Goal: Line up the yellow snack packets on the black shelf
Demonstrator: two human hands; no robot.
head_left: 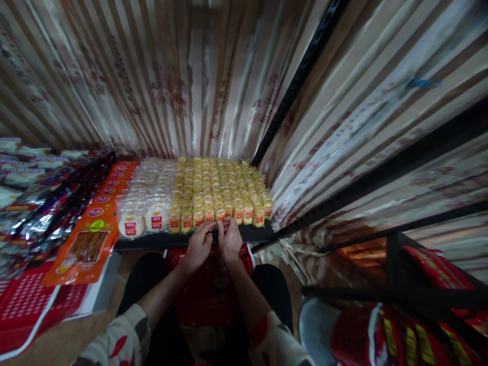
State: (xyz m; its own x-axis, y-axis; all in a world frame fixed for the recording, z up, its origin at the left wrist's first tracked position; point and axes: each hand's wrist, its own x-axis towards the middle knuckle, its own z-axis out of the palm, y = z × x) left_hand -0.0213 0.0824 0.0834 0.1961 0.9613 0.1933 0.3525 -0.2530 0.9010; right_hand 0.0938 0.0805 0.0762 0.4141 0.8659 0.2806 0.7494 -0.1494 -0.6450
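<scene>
Both my hands meet at the front edge of a low black shelf [152, 240]. My left hand [198, 246] and my right hand [230, 240] pinch together a small yellow snack packet [221, 215] in the front row. Behind it stand several rows of the same yellow packets [217, 185] with red labels. To their left lie round pale packets [131, 224] with red labels, also in rows. My fingers hide the lower part of the held packet.
Orange flat packets [89, 244] and dark shiny packets [49, 213] fill the shelf to the left. A red basket [208, 297] sits between my knees. Striped curtain hangs behind. A black metal frame [381, 175] and red sacks [385, 330] stand at right.
</scene>
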